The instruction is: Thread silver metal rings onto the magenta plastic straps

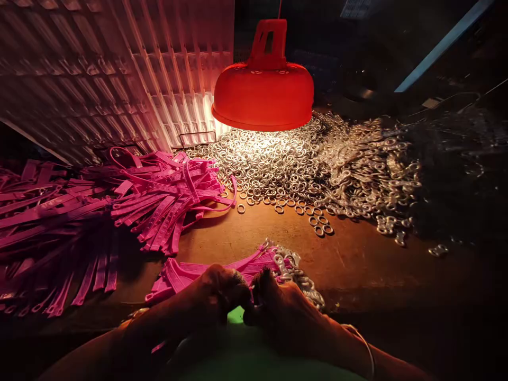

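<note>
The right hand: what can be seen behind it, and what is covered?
Behind the right hand lie metal links and pink straps on the table. The hand covers whatever lies directly behind it; anything it may hold is too dark to make out.

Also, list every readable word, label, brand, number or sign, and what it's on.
No readable text anywhere in view.
Pink straps: tiny surface marks, too small to tell whether they are lettering.
Red lamp: no legible wording on the visible side.
Metal rings and metal links: nothing legible.
Pale patch at top right: too dim and blurred to read.
</note>
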`<act>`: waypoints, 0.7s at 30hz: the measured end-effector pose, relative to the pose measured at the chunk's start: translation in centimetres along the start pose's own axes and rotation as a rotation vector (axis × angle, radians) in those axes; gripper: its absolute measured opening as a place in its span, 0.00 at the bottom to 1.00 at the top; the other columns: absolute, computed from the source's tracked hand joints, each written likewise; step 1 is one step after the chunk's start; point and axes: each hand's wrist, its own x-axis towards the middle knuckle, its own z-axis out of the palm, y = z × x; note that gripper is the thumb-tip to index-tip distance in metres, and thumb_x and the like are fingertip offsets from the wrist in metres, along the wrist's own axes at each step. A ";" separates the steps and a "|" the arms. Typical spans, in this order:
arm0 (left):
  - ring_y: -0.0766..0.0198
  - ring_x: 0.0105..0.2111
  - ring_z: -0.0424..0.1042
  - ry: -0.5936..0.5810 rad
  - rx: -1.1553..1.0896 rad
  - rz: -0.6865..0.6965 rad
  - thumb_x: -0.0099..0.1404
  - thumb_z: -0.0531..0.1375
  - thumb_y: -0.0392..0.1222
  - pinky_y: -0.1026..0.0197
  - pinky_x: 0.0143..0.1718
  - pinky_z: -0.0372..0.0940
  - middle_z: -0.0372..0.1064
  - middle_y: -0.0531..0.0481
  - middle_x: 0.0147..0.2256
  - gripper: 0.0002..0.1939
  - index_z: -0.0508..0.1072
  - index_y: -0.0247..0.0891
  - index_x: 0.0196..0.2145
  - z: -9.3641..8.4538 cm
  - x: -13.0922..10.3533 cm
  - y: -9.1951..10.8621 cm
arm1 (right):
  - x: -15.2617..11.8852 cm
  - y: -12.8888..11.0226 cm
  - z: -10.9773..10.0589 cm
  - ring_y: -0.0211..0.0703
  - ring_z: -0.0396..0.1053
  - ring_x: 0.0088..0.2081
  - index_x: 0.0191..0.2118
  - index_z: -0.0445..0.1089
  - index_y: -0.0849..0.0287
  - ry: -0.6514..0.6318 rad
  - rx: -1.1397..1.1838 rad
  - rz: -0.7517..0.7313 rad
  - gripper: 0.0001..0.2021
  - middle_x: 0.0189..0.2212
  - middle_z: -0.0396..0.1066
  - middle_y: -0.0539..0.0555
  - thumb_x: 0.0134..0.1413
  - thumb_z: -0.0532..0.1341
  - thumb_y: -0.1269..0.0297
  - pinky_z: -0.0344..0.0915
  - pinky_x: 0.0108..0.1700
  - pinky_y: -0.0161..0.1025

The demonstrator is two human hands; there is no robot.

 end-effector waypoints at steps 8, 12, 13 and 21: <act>0.70 0.23 0.57 0.151 -0.027 -0.013 0.63 0.59 0.61 0.66 0.23 0.53 0.60 0.53 0.22 0.25 0.68 0.34 0.23 2.3 -1.8 -0.4 | -0.8 1.4 2.1 0.34 0.54 0.24 0.36 0.62 0.59 -0.007 0.425 0.255 0.26 0.22 0.58 0.47 0.62 0.48 0.37 0.51 0.23 0.32; 0.70 0.22 0.58 0.163 -0.241 -0.036 0.57 0.62 0.64 0.65 0.23 0.53 0.59 0.52 0.21 0.28 0.65 0.34 0.20 3.1 -1.6 -1.1 | -0.3 0.3 1.2 0.33 0.56 0.26 0.39 0.59 0.59 -0.098 0.399 0.190 0.15 0.27 0.64 0.48 0.59 0.60 0.53 0.51 0.25 0.31; 0.70 0.21 0.58 0.159 -0.298 -0.045 0.55 0.64 0.64 0.65 0.23 0.53 0.59 0.52 0.21 0.29 0.64 0.34 0.19 3.2 -1.4 -1.2 | -0.1 0.0 0.9 0.33 0.56 0.26 0.39 0.57 0.59 -0.127 0.372 0.158 0.13 0.27 0.65 0.48 0.57 0.61 0.58 0.51 0.25 0.31; 0.73 0.19 0.54 0.184 -0.380 -0.063 0.45 0.70 0.62 0.66 0.21 0.49 0.54 0.56 0.17 0.30 0.62 0.35 0.16 2.5 0.2 -4.6 | 0.8 -1.3 -0.5 0.33 0.56 0.23 0.40 0.57 0.59 -0.290 -0.093 0.183 0.15 0.24 0.61 0.46 0.43 0.58 0.75 0.47 0.22 0.30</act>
